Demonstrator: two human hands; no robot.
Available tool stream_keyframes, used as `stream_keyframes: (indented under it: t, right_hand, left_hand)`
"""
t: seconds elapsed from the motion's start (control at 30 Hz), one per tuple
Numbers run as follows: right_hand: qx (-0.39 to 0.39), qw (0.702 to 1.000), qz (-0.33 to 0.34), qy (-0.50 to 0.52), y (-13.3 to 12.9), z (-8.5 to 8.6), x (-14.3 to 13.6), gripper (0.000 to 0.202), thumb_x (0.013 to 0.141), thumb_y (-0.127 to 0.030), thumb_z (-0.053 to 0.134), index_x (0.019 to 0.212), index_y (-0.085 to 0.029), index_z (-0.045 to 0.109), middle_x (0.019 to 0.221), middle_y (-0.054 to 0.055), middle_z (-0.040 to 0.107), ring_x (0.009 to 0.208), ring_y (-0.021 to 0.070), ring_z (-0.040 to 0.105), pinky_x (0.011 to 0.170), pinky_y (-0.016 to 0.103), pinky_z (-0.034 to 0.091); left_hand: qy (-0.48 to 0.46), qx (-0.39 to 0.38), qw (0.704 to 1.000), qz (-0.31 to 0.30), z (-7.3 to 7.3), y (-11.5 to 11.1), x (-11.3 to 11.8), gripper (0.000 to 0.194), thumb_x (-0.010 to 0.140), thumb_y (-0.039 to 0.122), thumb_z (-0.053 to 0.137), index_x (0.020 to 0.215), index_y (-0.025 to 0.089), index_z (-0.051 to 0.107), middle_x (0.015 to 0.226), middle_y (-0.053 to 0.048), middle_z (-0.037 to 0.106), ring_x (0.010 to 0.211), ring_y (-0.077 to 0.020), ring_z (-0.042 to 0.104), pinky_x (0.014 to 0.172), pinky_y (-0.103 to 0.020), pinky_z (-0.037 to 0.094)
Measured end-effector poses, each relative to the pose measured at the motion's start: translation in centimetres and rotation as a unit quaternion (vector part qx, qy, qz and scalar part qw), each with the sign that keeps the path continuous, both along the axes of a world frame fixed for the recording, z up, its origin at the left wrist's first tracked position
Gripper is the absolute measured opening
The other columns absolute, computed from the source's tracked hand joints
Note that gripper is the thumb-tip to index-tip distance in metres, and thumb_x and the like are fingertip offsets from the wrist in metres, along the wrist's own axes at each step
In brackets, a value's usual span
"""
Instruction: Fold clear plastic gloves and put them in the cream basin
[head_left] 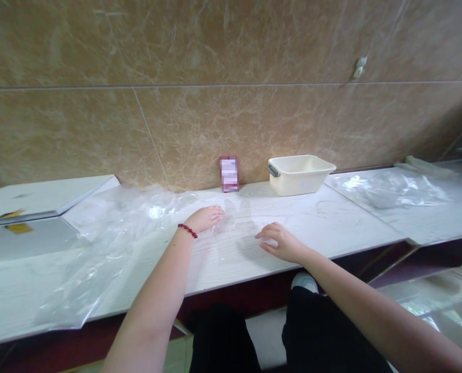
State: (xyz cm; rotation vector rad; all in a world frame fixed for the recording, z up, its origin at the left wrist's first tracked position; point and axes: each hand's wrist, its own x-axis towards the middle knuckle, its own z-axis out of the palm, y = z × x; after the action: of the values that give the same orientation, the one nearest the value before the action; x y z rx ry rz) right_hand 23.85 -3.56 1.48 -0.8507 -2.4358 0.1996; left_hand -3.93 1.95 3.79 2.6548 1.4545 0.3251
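My left hand point(206, 219), with a red bead bracelet point(188, 230) at its wrist, is low over the white wood-grain table point(219, 269). Its fingers stretch to the right, slightly apart. Close to those fingertips lies a faint, see-through piece of plastic point(231, 224), hard to make out against the tabletop. To the right, my right hand point(279, 243) hovers near the front edge with fingers bent and thumb apart, nothing visible between them. Left of my left hand spreads a large crumpled clear plastic bag point(138, 217).
Against the marble-patterned wall stand a small blurred card point(229, 175) and a cream plastic bin point(299, 181) with a grey handle. A white box point(40, 207) occupies the left end. More clear plastic point(390, 189) lies at right. Below the front edge are my legs and a shoe point(304, 282).
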Motion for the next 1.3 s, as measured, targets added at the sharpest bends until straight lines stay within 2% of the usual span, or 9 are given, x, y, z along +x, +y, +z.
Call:
stream_keyframes:
  t: [0.17, 0.4, 0.6, 0.77, 0.9, 1.03, 1.17, 1.3]
  right_hand:
    - [0.014, 0.997, 0.017, -0.079, -2.1, 0.3, 1.7, 0.025, 0.076, -0.034, 0.047, 0.093, -0.023, 0.061, 0.086, 0.006, 0.058, 0.084, 0.0166, 0.047, 0.077, 0.033, 0.036]
    - [0.053, 0.976, 0.083, -0.195, -2.8, 2.3, 2.0, 0.024, 0.076, -0.030, 0.047, 0.094, -0.021, 0.060, 0.093, 0.005, 0.059, 0.091, 0.0175, 0.045, 0.079, 0.032, 0.032]
    - [0.095, 0.969, 0.087, -0.210, -2.3, 1.3, 0.6, 0.020, 0.078, -0.025, 0.044, 0.084, -0.020, 0.062, 0.090, 0.004, 0.060, 0.088, 0.0158, 0.047, 0.075, 0.030, 0.032]
    - [0.118, 0.969, 0.068, -0.208, -2.0, 0.4, 0.1, 0.019, 0.079, -0.023, 0.041, 0.080, -0.018, 0.060, 0.085, 0.005, 0.060, 0.085, 0.0156, 0.048, 0.074, 0.029, 0.033]
    - [0.100, 0.977, 0.039, -0.185, -2.0, -0.1, 0.2, 0.018, 0.077, -0.022, 0.042, 0.080, -0.015, 0.058, 0.083, 0.006, 0.059, 0.080, 0.0152, 0.050, 0.073, 0.027, 0.036]
    - [0.076, 0.990, 0.016, -0.114, -2.1, 0.1, 0.5, 0.020, 0.078, -0.021, 0.039, 0.082, -0.015, 0.058, 0.086, 0.006, 0.057, 0.080, 0.0136, 0.051, 0.073, 0.025, 0.039]
    - [0.061, 0.996, 0.012, -0.057, -2.1, 0.8, 0.8, 0.018, 0.078, -0.021, 0.040, 0.081, -0.016, 0.057, 0.084, 0.006, 0.056, 0.080, 0.0133, 0.051, 0.073, 0.025, 0.041]
    - [0.032, 0.999, 0.019, -0.027, -2.3, 0.8, 1.2, 0.017, 0.078, -0.024, 0.041, 0.083, -0.016, 0.055, 0.083, 0.005, 0.056, 0.081, 0.0136, 0.052, 0.075, 0.027, 0.041]
  left_hand:
    - [-0.003, 0.027, 1.000, -0.007, -0.3, -1.4, 1.1, 0.038, 0.080, 0.033, 0.031, 0.105, 0.016, 0.055, 0.111, -0.004, 0.054, 0.109, -0.0148, 0.042, 0.095, -0.026, 0.028]
    - [-0.050, 0.018, 0.999, -0.006, -0.6, -7.7, 1.7, 0.038, 0.080, 0.036, 0.030, 0.103, 0.019, 0.055, 0.107, -0.002, 0.056, 0.102, -0.0144, 0.047, 0.092, -0.026, 0.032]
    - [-0.084, 0.012, 0.996, 0.016, -1.4, -11.2, 1.7, 0.036, 0.080, 0.035, 0.031, 0.102, 0.019, 0.055, 0.106, -0.002, 0.056, 0.100, -0.0146, 0.048, 0.091, -0.026, 0.034]
    - [-0.098, 0.011, 0.995, 0.008, -2.2, -12.2, 1.6, 0.035, 0.078, 0.036, 0.037, 0.101, 0.018, 0.056, 0.104, -0.003, 0.057, 0.098, -0.0157, 0.049, 0.089, -0.029, 0.036]
    - [-0.114, 0.041, 0.993, 0.003, -3.4, -12.8, 2.2, 0.034, 0.076, 0.037, 0.043, 0.101, 0.018, 0.056, 0.104, -0.005, 0.057, 0.099, -0.0172, 0.048, 0.091, -0.032, 0.034]
    - [-0.123, 0.067, 0.990, 0.018, -4.4, -13.3, 3.0, 0.037, 0.072, 0.038, 0.048, 0.101, 0.017, 0.055, 0.106, -0.006, 0.056, 0.102, -0.0188, 0.046, 0.093, -0.034, 0.032]
    - [-0.147, 0.098, 0.984, 0.031, -4.6, -13.3, 3.9, 0.040, 0.069, 0.038, 0.053, 0.103, 0.017, 0.053, 0.105, -0.006, 0.055, 0.100, -0.0190, 0.047, 0.091, -0.032, 0.034]
    - [-0.178, 0.116, 0.975, 0.062, -4.3, -13.2, 4.8, 0.020, 0.074, 0.026, 0.046, 0.088, 0.017, 0.056, 0.092, -0.005, 0.058, 0.089, -0.0165, 0.052, 0.083, -0.030, 0.040]
